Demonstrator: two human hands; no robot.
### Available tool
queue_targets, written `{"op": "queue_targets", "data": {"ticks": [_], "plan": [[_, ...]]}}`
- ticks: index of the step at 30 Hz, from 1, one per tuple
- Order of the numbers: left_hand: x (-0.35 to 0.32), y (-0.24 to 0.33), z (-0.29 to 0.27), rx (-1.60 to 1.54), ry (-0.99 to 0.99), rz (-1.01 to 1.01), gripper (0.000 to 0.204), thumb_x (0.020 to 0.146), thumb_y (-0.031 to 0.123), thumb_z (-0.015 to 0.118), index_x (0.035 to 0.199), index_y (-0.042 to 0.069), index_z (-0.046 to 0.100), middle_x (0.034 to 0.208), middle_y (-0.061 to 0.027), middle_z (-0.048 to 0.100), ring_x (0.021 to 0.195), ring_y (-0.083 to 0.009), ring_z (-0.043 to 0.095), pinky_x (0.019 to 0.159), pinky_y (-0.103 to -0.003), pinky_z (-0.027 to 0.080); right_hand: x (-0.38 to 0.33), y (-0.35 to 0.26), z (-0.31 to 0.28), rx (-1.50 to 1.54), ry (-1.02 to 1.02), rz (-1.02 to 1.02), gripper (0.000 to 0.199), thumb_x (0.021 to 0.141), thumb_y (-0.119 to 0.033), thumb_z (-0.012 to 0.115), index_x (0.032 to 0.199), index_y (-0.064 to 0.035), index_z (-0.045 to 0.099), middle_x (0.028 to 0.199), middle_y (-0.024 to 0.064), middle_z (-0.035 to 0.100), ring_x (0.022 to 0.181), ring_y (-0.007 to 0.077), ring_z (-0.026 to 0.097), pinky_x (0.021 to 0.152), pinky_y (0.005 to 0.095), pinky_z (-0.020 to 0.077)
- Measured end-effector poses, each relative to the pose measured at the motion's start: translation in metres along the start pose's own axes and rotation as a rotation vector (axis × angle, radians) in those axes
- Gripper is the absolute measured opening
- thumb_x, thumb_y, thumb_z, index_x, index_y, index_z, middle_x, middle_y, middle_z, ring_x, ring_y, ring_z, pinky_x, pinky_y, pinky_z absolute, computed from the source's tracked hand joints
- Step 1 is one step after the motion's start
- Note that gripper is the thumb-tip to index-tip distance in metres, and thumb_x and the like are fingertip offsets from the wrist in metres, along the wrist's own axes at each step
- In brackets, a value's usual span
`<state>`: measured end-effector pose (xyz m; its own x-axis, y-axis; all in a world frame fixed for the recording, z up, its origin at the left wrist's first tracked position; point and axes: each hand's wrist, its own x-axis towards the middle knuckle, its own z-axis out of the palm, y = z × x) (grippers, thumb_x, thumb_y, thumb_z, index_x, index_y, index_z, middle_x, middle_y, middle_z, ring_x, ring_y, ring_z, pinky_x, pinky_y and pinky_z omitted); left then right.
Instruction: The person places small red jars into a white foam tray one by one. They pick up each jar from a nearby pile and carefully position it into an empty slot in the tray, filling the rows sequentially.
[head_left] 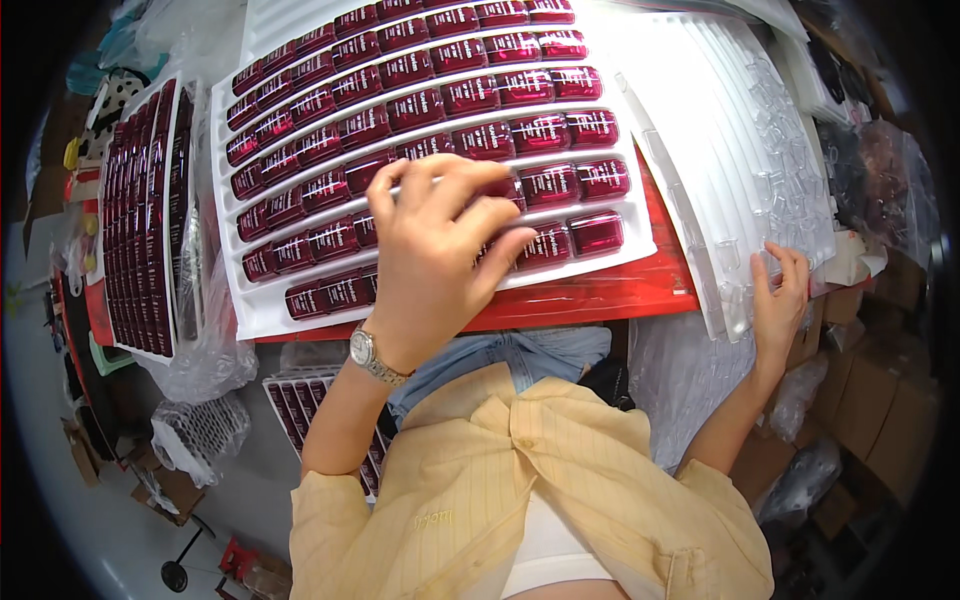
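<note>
My left hand [435,235] is over the near rows of a white tray [248,318] filled with small dark red bottles [470,95]. Its fingers are bent and closed among the bottles, and what they grip is hidden beneath them. A metal-band watch [364,349] is on that wrist. Over to the right, my right hand [780,305] rests at the near edge of a spread of small clear plastic pieces [790,150], its thumb and fingers a little apart. I see nothing held between them.
Red sheeting [600,300] covers the table under the tray. A white ridged tray [700,110] lies beside it. More filled trays stand at the left [140,220] and below the table [300,410]. Cardboard boxes [870,395] and plastic bags [895,170] crowd the right side.
</note>
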<state>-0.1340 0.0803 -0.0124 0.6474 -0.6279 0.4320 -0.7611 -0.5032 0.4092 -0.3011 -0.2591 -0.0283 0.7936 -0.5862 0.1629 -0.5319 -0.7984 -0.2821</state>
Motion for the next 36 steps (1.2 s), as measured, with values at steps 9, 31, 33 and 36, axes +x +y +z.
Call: {"op": "queue_targets", "data": {"ticks": [9, 31, 33, 36], "plan": [[0.018, 0.004, 0.014, -0.021, -0.022, -0.163, 0.031, 0.068, 0.02, 0.08, 0.095, 0.011, 0.069, 0.098, 0.0009, 0.059, 0.1, -0.0185, 0.049, 0.093, -0.039, 0.027, -0.001, -0.003, -0.002, -0.013, 0.088, 0.04, 0.025, 0.087, -0.017, 0.067, 0.109, -0.0054, 0.066, 0.109, 0.0081, 0.057, 0.083, 0.0182, 0.057, 0.067, 0.0292, 0.0442], [-0.001, 0.015, 0.001, -0.47, 0.107, -0.139, 0.042, 0.064, 0.019, 0.085, 0.101, 0.007, 0.068, 0.096, -0.0037, 0.066, 0.094, -0.0178, 0.056, 0.087, -0.031, 0.038, -0.023, -0.167, 0.03, 1.619, -0.504, -0.076, 0.012, 0.087, 0.0, 0.065, 0.097, -0.0001, 0.057, 0.088, 0.0105, 0.066, 0.075, 0.0124, 0.066, 0.066, 0.0243, 0.0563], [-0.002, 0.015, 0.001, -0.465, 0.098, -0.138, 0.042, 0.064, 0.018, 0.085, 0.101, 0.007, 0.068, 0.096, -0.0035, 0.066, 0.094, -0.0175, 0.056, 0.086, -0.031, 0.038, -0.025, -0.167, 0.031, 1.626, -0.466, -0.072, 0.009, 0.087, 0.0, 0.064, 0.094, -0.001, 0.058, 0.084, 0.0091, 0.065, 0.073, 0.0123, 0.065, 0.066, 0.0235, 0.0558], [-0.003, 0.017, 0.0, -0.479, 0.113, -0.133, 0.041, 0.063, 0.016, 0.085, 0.099, 0.007, 0.068, 0.096, -0.0032, 0.066, 0.094, -0.0173, 0.056, 0.085, -0.031, 0.038, -0.027, -0.166, 0.032, 1.673, -0.353, -0.094, 0.006, 0.088, 0.001, 0.063, 0.089, -0.0019, 0.057, 0.08, 0.008, 0.064, 0.071, 0.0122, 0.065, 0.065, 0.0229, 0.0552]]}}
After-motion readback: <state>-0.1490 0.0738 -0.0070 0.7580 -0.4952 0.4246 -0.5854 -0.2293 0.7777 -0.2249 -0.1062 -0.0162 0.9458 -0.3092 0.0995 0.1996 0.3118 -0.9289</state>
